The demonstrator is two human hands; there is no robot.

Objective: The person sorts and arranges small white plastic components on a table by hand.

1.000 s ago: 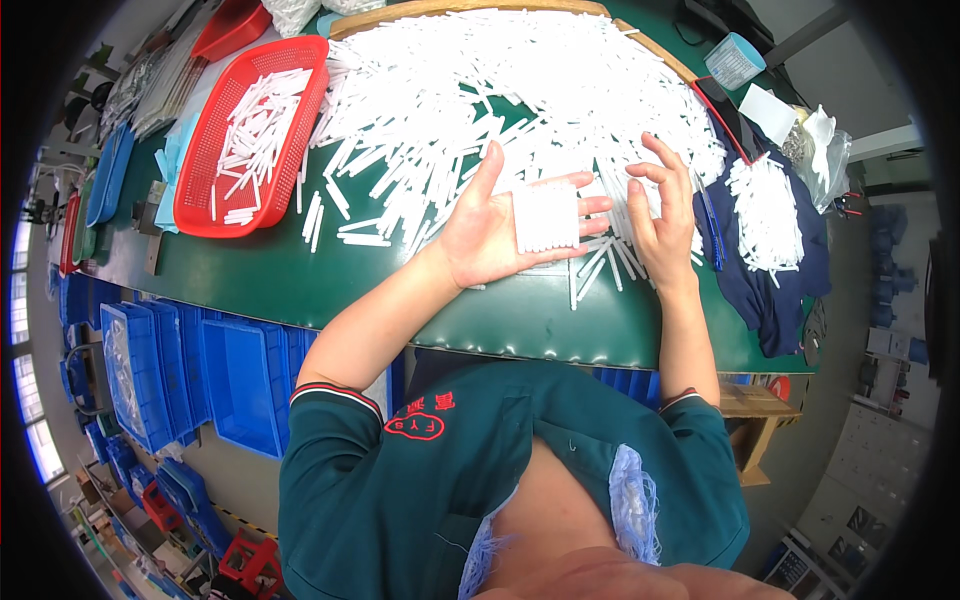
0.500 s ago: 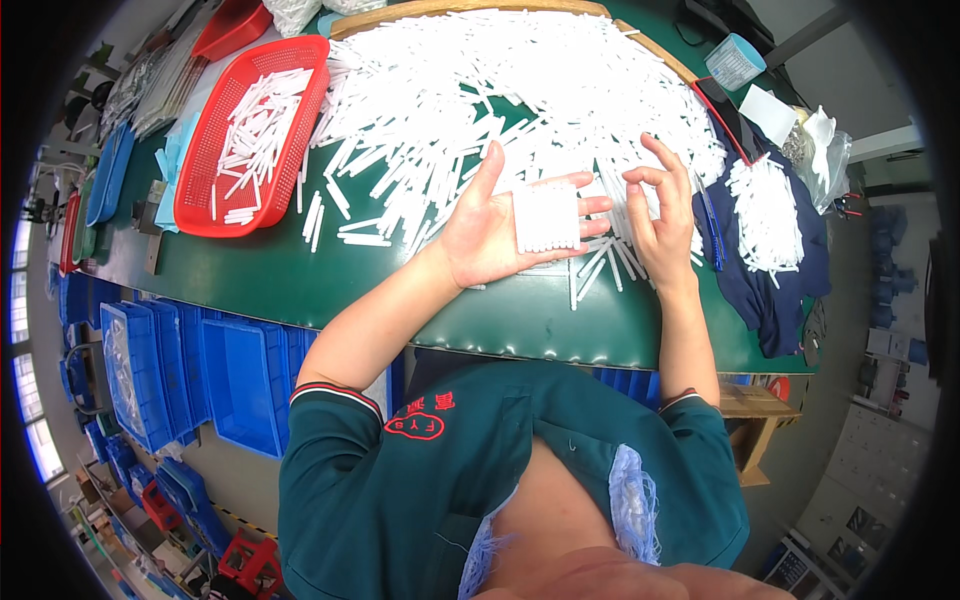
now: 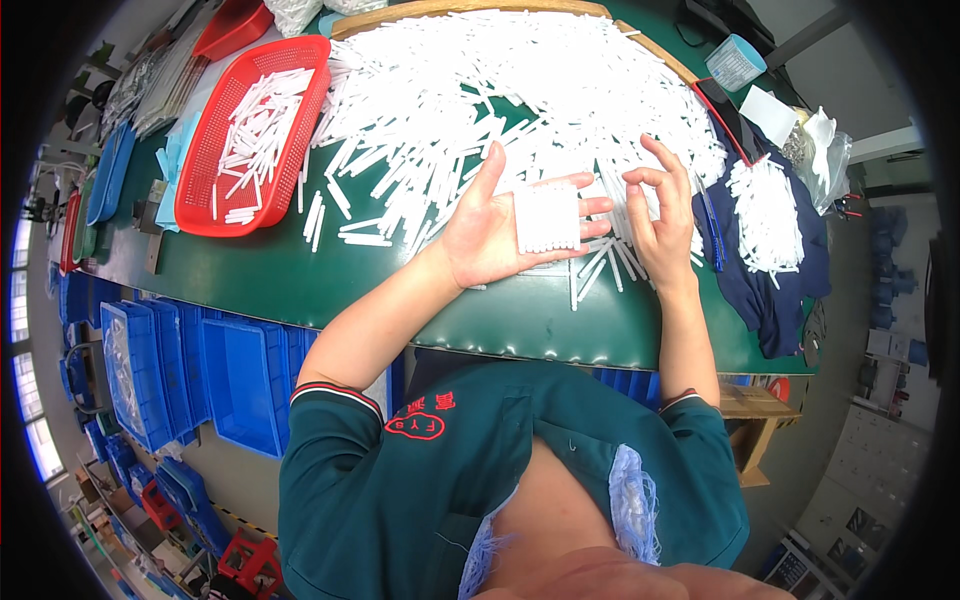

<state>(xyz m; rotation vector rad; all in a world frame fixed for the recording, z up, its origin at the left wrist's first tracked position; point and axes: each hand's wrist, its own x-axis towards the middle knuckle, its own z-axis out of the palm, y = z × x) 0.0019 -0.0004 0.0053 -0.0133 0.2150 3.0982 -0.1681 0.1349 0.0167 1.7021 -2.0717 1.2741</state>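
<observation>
My left hand (image 3: 480, 232) is palm up with its fingers spread. A row of short white tubes or sticks (image 3: 547, 220), laid side by side, rests across its fingers. To the right, my right hand (image 3: 660, 222) is raised above the table with its fingers bent and apart, and I see nothing in it. Beneath and beyond both hands spreads a large heap of loose white sticks (image 3: 540, 70), with stray ones near the hands.
At the left a red perforated basket (image 3: 190, 195) holds more sticks. A dark blue cloth (image 3: 780, 310) bears another stick pile (image 3: 768, 215) at the right, beside a blue pen (image 3: 712, 230). Wooden strips (image 3: 470, 8) bound the heap behind. Blue crates (image 3: 240, 385) stand below the green table (image 3: 480, 330).
</observation>
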